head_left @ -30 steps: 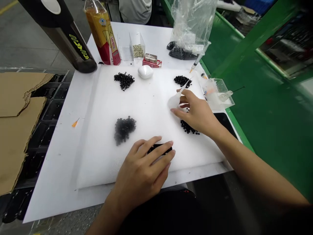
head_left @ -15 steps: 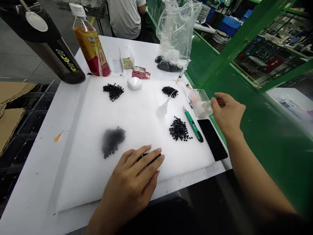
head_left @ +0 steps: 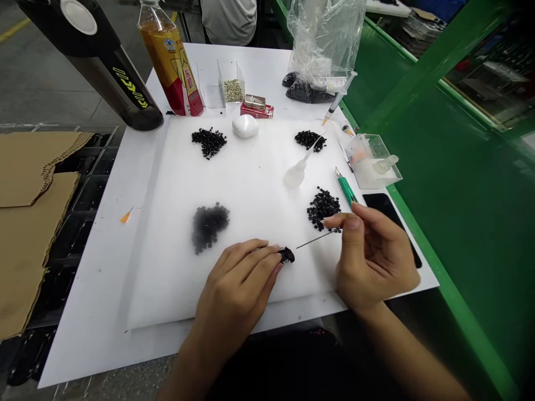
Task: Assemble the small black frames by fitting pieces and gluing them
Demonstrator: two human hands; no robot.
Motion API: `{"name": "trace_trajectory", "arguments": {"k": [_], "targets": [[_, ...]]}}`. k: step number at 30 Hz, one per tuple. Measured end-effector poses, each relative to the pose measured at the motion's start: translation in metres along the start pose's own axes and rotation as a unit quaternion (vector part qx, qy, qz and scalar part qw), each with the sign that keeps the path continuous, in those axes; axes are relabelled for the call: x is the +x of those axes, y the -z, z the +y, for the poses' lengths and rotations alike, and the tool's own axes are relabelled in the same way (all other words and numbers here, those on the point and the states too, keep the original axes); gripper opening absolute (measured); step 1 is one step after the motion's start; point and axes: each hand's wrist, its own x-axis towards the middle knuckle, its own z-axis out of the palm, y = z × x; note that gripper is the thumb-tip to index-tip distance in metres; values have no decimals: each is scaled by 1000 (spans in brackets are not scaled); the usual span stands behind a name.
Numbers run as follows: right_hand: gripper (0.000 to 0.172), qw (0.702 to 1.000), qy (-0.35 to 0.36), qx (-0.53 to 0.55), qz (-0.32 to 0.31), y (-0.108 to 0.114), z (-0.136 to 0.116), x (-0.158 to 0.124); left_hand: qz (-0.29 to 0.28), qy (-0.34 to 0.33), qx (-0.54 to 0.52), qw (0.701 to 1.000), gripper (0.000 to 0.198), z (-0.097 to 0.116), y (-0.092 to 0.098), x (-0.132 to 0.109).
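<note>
Right hand [head_left: 371, 256] has swung back from the clear plastic box [head_left: 370, 170] to the foam sheet [head_left: 159, 289]. Leftmost, the left hand [head_left: 234, 284] has its grip together, fingertips [head_left: 271, 250] pinning a small black clump [head_left: 286, 255] near the foam's front edge. Bare foam separates it only narrowly from a thin needle [head_left: 315, 240], pinched in the right grip, tip pointing at the clump. Just beyond lie a pile of black pieces [head_left: 323, 208], a green utility knife [head_left: 346, 188] and a phone [head_left: 378, 203] at the foam's right edge.
</note>
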Motion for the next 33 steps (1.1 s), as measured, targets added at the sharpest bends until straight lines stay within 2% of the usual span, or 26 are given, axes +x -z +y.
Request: {"name": "trace_trajectory", "arguments": {"k": [6,12,14,18,20,24,29,33], "targets": [[34,999,19,-35,-16,3,5,-8,2,14,-3,1000,21,1,0,0],[30,999,-20,-38,-30,1,0,-8,4,24,-11,1000,21,0,-1,0],[30,1000,-16,-12,-15,0,2,-5,2,26,-16,1000,21,1,0,0],[24,996,41,24,70,0,11,2,-7,32,-22,999,22,1,0,-3],[22,994,56,22,88,1,14,2,-17,38,-20,999,20,1,1,-3],[23,996,52,21,65,6,11,-3,-36,45,-23,998,18,1,2,-2],[28,1000,6,12,-2,12,3,-10,-45,41,-35,998,14,2,5,0],[30,999,20,11,-24,14,2,-11,-42,24,-46,998,17,3,5,-2]]}}
